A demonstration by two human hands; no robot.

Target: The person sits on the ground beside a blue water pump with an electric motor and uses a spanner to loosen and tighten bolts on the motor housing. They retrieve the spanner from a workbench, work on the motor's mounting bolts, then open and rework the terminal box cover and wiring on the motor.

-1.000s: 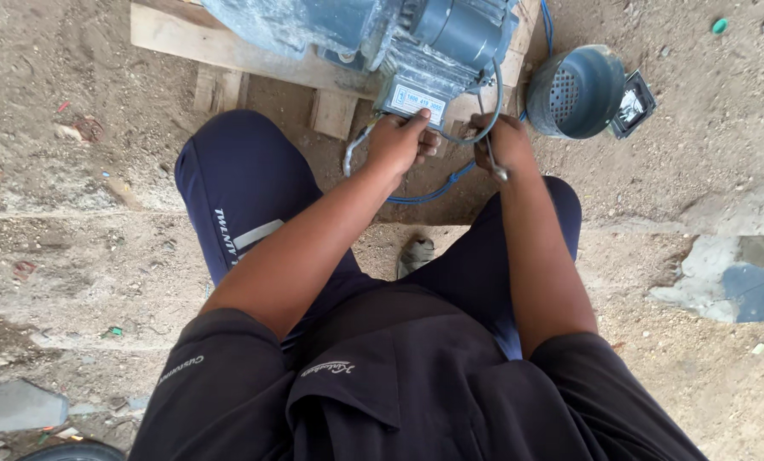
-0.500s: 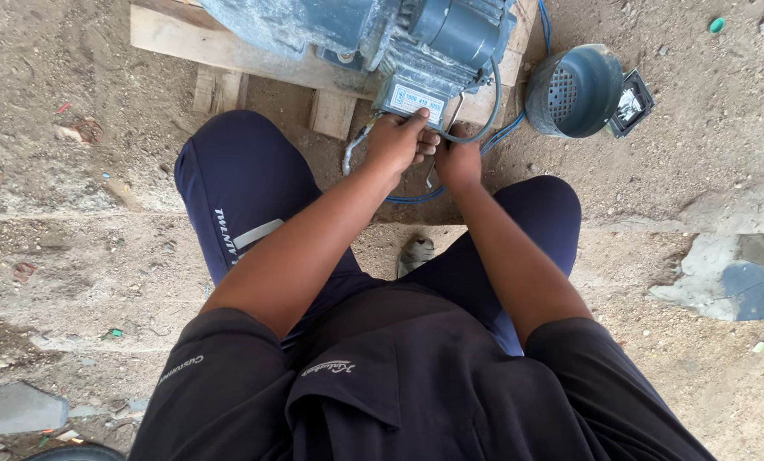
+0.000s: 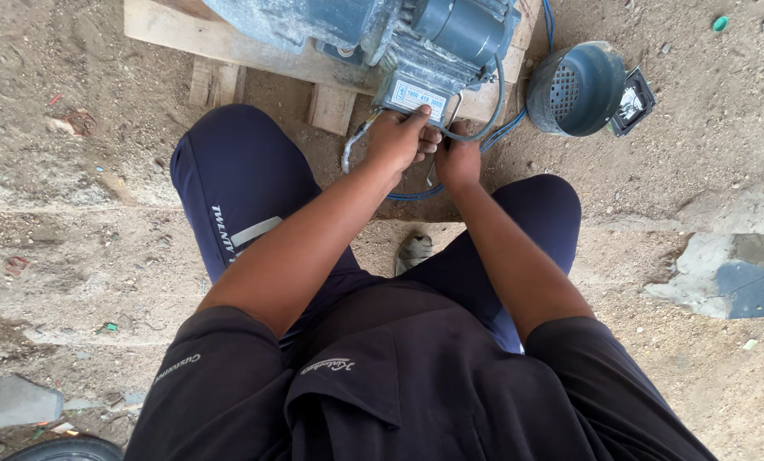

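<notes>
The blue-grey electric motor [image 3: 450, 38] lies at the top centre of the frame on a wooden pallet [image 3: 228, 43], with its small terminal box [image 3: 420, 90] facing the person, and both hands meet right below that box. The left hand [image 3: 399, 137] is curled in a grip, fingertips pressed against the lower edge of the box and apparently pinching the grey cable [image 3: 480, 119] or a small part there; exactly what it pinches is hidden. The right hand [image 3: 457, 158] is clenched just beside it, touching it, and what it holds cannot be made out. A blue cable [image 3: 518, 119] loops from under the hands toward the upper right. The motor's round fan cover [image 3: 582, 90] lies off the motor on the dirt at the upper right, with a small square part [image 3: 634, 101] touching it, so the motor seems partly taken apart and the wiring work at the box looks under way, not finished. The person squats on bare, gritty ground [image 3: 83, 213].
</notes>
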